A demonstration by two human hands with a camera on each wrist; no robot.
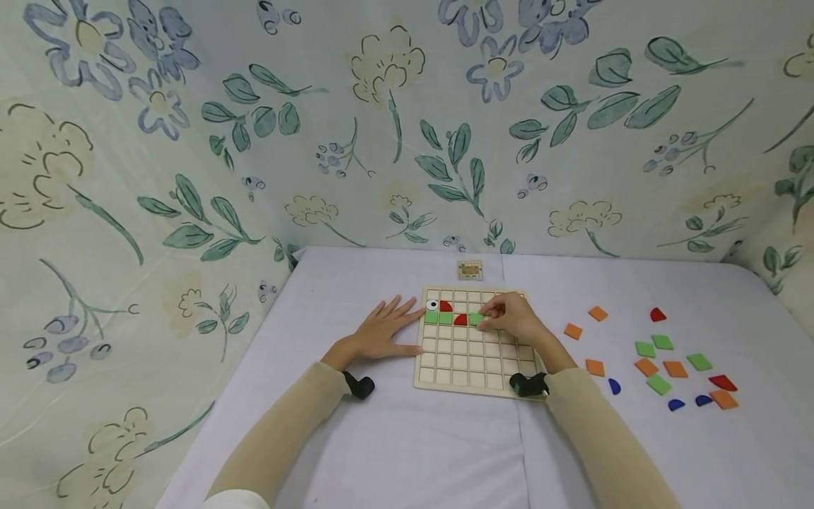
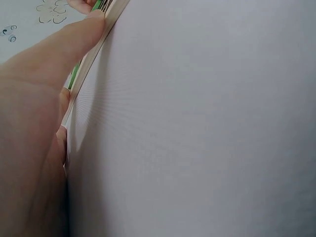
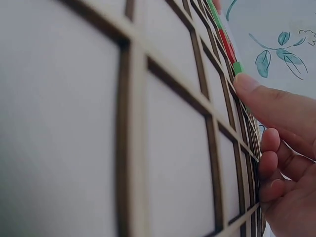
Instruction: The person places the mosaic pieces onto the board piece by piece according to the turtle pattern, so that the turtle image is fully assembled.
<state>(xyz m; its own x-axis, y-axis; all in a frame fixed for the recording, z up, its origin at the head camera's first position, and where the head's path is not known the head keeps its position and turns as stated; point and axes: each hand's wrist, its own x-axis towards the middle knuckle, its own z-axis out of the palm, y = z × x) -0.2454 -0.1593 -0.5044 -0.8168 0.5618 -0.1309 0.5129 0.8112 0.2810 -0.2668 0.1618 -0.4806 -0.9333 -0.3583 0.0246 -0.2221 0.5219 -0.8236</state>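
Observation:
A wooden grid board (image 1: 435, 382) lies flat on the white cloth. In its upper rows sit a white eye piece (image 1: 432, 305), two green squares (image 1: 439, 318) and red rounded pieces (image 1: 461, 320). My right hand (image 1: 518, 319) pinches another green square (image 1: 475, 319) at the second row, beside a red piece; in the right wrist view the thumb of the hand (image 3: 284, 148) touches the green edge (image 3: 238, 67). My left hand (image 1: 384, 332) lies spread at the board's left edge, and in the left wrist view its thumb (image 2: 79, 37) rests against the board's rim (image 2: 89, 59).
A small patterned card (image 1: 470, 270) lies behind the board. To the right are scattered orange squares (image 1: 675, 369), green squares (image 1: 699, 362), red pieces (image 1: 658, 314) and blue half-rounds (image 1: 613, 386). A floral cloth hangs behind the table.

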